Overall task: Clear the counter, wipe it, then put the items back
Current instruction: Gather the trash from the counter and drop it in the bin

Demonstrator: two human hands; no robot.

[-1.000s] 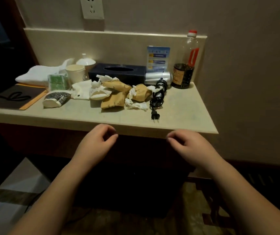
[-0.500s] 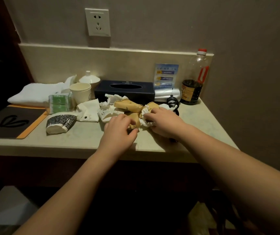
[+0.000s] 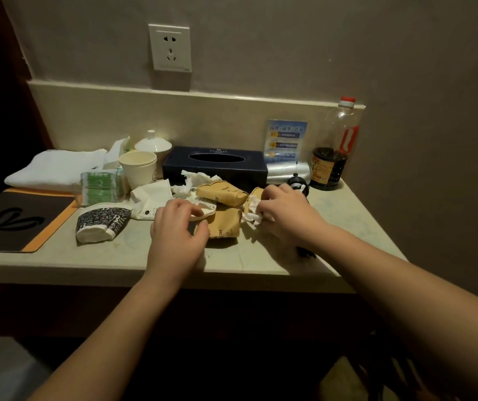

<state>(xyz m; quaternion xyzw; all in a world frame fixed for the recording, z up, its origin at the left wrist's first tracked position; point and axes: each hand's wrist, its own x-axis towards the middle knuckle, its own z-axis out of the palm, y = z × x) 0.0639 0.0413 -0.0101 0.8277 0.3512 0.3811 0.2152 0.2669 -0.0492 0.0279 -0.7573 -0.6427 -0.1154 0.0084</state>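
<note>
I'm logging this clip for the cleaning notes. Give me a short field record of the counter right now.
left hand: grips a brown paper bag
right hand: grips crumpled white tissue
counter: not yet cleared
back row: white towel, paper cup, tissue box, bottle
wall: socket
</note>
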